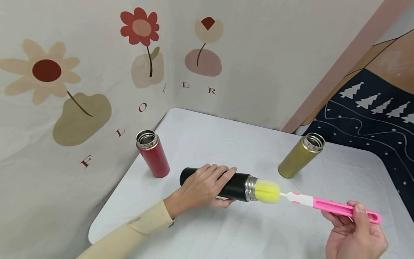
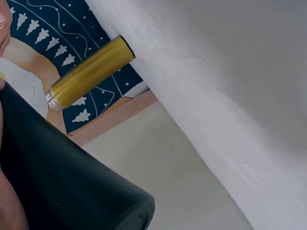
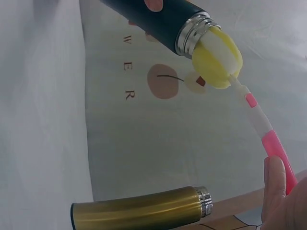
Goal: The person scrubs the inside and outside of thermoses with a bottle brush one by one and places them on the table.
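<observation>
My left hand (image 1: 205, 185) grips a black vacuum flask (image 1: 238, 185) round its body, holding it on its side with the steel mouth facing right. My right hand (image 1: 355, 230) pinches the pink handle of a bottle brush (image 1: 333, 206) between thumb and fingers. The brush's yellow sponge head (image 1: 267, 191) sits at the flask's mouth, most of it outside; how much is inside is hidden. In the right wrist view the sponge (image 3: 218, 57) bulges out against the threaded steel neck (image 3: 194, 33). The left wrist view shows the dark base end of the flask (image 2: 96, 177).
A red flask (image 1: 153, 158) stands uncapped on the left of the white table (image 1: 207, 136). An uncapped gold flask (image 1: 299, 156) stands at the right, beyond the brush. Printed fabric walls (image 1: 258, 64) enclose the table's back and left.
</observation>
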`<state>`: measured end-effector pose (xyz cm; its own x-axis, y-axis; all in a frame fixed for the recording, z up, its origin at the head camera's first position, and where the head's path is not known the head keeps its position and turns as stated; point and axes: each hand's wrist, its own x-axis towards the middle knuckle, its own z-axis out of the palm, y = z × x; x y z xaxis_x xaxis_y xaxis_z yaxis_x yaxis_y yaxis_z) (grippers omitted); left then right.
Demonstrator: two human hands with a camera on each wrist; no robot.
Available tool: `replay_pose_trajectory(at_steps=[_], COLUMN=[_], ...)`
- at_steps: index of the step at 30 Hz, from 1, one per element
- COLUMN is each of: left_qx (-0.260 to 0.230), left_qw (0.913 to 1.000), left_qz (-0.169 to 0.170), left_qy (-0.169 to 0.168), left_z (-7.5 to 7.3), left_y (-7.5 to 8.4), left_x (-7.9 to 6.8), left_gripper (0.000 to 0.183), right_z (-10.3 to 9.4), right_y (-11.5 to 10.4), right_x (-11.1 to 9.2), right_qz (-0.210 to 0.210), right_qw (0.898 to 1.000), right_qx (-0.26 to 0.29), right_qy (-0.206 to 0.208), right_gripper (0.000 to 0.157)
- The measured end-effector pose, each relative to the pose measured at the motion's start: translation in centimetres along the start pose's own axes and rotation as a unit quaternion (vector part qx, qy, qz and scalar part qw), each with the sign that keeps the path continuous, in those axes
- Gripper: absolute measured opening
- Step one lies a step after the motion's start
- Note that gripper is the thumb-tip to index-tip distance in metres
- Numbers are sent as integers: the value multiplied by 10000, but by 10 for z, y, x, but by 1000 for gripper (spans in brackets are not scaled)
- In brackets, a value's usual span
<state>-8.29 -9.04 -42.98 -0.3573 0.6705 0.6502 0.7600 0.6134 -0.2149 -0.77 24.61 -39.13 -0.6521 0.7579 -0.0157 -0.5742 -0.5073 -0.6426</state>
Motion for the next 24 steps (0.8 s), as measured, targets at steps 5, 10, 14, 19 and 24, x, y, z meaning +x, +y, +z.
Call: replay_pose_trajectory(at_steps=[5, 10, 14, 19, 24], left_qx=[45, 430, 623, 637, 530], left_qw=[9998, 9985, 9957, 9926, 9940], left_qz=[102, 323, 492, 716, 557], left_qy=[-150, 86, 478, 751, 780], left_z=[-4, -2, 1, 8, 11], left_y=[-2, -4, -1, 10, 17], left_x=[2, 6, 10, 18, 21], left_gripper=[74, 63, 57, 48, 52], right_z=[1, 7, 12, 12, 10], right_y=[1, 8, 20, 39, 51], right_x=[-3, -17, -31, -49, -60], right_qz=[371, 117, -242, -294, -357], right_qw=[9985, 9981, 9966, 9882, 9749], right_qx=[-210, -543, -759, -484, -377], right_qy=[344, 279, -221, -1425, -2164], right_gripper=[30, 42, 44, 27, 18])
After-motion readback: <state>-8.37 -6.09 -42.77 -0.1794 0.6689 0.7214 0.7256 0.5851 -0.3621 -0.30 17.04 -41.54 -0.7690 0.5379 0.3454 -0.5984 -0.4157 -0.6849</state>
